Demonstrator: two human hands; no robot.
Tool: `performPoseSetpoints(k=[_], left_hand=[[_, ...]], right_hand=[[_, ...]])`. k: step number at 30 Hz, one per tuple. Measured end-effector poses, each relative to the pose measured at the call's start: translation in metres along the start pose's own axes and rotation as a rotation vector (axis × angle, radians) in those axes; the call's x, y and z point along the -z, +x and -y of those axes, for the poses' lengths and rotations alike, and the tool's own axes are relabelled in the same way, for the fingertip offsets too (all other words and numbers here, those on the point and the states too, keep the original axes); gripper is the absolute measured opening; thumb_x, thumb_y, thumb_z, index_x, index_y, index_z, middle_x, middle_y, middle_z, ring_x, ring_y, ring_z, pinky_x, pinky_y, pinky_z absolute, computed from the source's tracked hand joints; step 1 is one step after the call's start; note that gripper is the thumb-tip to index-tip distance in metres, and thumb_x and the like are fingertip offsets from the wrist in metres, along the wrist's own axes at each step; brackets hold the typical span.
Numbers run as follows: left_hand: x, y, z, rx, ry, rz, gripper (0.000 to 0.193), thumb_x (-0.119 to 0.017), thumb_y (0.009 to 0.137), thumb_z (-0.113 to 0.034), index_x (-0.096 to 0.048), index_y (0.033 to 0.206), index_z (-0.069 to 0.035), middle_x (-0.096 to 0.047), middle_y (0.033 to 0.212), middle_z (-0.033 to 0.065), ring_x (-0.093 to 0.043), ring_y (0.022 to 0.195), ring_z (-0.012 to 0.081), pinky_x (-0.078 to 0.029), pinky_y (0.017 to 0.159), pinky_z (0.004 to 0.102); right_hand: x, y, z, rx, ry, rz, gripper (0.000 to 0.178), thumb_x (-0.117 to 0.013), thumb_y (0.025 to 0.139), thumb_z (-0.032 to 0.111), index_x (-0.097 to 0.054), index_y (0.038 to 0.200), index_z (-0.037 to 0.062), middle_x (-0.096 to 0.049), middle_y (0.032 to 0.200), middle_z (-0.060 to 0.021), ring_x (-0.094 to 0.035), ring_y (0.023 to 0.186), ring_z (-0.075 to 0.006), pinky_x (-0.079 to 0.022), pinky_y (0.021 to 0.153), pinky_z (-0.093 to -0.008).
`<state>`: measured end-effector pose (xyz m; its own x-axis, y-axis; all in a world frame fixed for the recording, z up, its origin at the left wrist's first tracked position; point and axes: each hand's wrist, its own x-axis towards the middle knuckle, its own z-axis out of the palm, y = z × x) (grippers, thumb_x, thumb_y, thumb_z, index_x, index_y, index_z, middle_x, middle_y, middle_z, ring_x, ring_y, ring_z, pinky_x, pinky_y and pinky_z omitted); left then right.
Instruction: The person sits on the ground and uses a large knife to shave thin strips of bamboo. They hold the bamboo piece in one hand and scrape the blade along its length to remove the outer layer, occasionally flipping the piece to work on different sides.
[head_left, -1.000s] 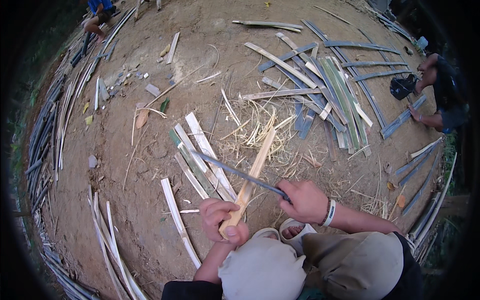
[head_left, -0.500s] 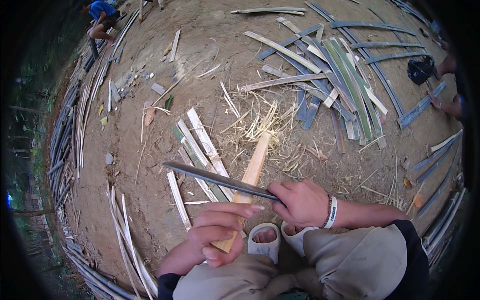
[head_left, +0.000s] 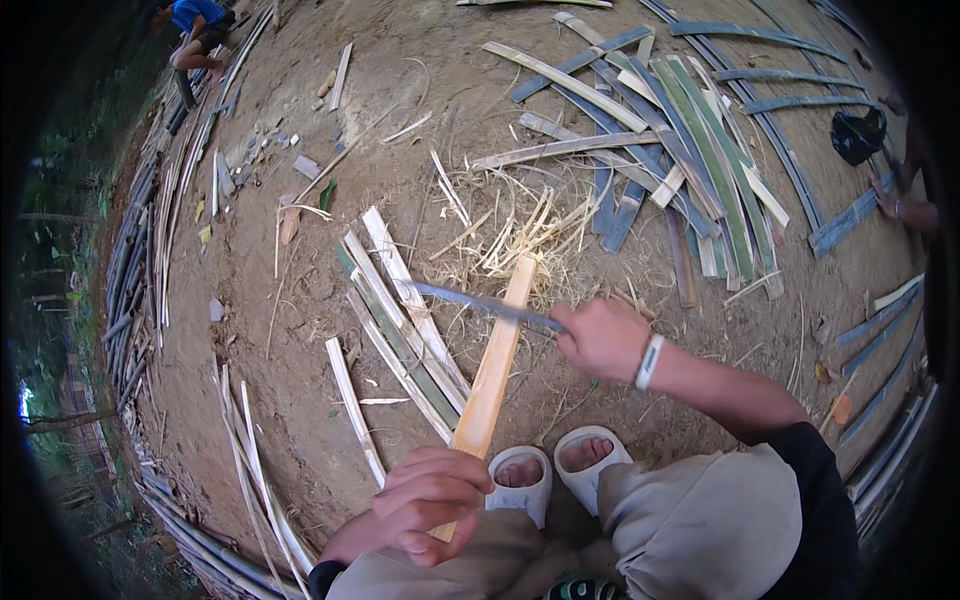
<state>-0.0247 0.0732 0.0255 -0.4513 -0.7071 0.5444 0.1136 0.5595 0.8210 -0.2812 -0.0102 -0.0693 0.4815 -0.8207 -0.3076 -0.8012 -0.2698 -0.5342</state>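
My left hand (head_left: 432,503) is closed round the near end of a pale bamboo strip (head_left: 492,375), which slants away from me over the ground. My right hand (head_left: 605,342) grips a long dark knife (head_left: 470,299), its handle hidden in my fist. The blade lies crosswise over the far part of the strip, pointing left, slightly blurred. Just beyond the strip's tip is a heap of curly bamboo shavings (head_left: 535,235). Several split bamboo strips (head_left: 405,335) lie side by side on the dirt left of the strip.
A criss-cross pile of green and grey bamboo slats (head_left: 690,160) lies far right, near a black plastic bag (head_left: 858,135). Bamboo poles (head_left: 125,270) line the left edge. Another person (head_left: 200,35) crouches far left; someone's hand (head_left: 888,203) touches a slat at right. My sandals (head_left: 520,480) are close by.
My right hand and the knife have moved away from me along the strip, toward its far end. My left hand has drawn slightly nearer, its fingers now curled round the strip.
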Motion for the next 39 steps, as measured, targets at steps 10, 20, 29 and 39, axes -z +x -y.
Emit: performPoseSetpoints(k=[10, 20, 29, 39], left_hand=[[0.003, -0.020, 0.018, -0.168, 0.023, -0.222, 0.027, -0.045, 0.100, -0.024, -0.052, 0.087, -0.001, -0.059, 0.068, 0.0098, -0.067, 0.055, 0.0282, -0.055, 0.044, 0.0385], [0.015, -0.010, 0.000, 0.031, 0.032, 0.018, 0.031, -0.042, 0.103, -0.030, -0.052, 0.093, -0.002, -0.063, 0.081, 0.0098, -0.071, 0.068, 0.0309, -0.056, 0.059, 0.0411], [0.014, -0.025, 0.007, -0.009, -0.013, -0.146, 0.042, -0.044, 0.103, -0.036, -0.053, 0.084, 0.000, -0.062, 0.073, 0.0114, -0.069, 0.062, 0.0320, -0.055, 0.048, 0.0409], [0.025, -0.014, 0.016, -0.073, -0.065, -0.132, 0.042, -0.043, 0.102, -0.031, -0.050, 0.075, 0.000, -0.059, 0.066, 0.0118, -0.065, 0.052, 0.0291, -0.054, 0.042, 0.0384]], right_hand=[[0.002, -0.013, 0.037, 0.111, -0.031, 0.046, 0.022, -0.060, 0.085, 0.027, -0.054, 0.101, 0.0149, -0.062, 0.073, -0.0118, -0.064, 0.061, -0.0375, -0.053, 0.055, -0.0504], [0.011, -0.004, 0.015, 0.133, -0.059, 0.056, 0.025, -0.050, 0.088, 0.023, -0.060, 0.106, 0.0099, -0.060, 0.061, -0.0162, -0.065, 0.059, -0.0359, -0.054, 0.058, -0.0503], [0.000, 0.024, -0.017, 0.093, -0.134, 0.068, 0.029, -0.048, 0.087, 0.019, -0.061, 0.110, 0.0065, -0.059, 0.059, -0.0137, -0.064, 0.058, -0.0340, -0.055, 0.059, -0.0485], [-0.002, 0.042, -0.015, 0.050, -0.084, 0.074, 0.022, -0.051, 0.085, 0.020, -0.061, 0.098, 0.0057, -0.061, 0.060, -0.0166, -0.064, 0.059, -0.0377, -0.053, 0.062, -0.0511]])
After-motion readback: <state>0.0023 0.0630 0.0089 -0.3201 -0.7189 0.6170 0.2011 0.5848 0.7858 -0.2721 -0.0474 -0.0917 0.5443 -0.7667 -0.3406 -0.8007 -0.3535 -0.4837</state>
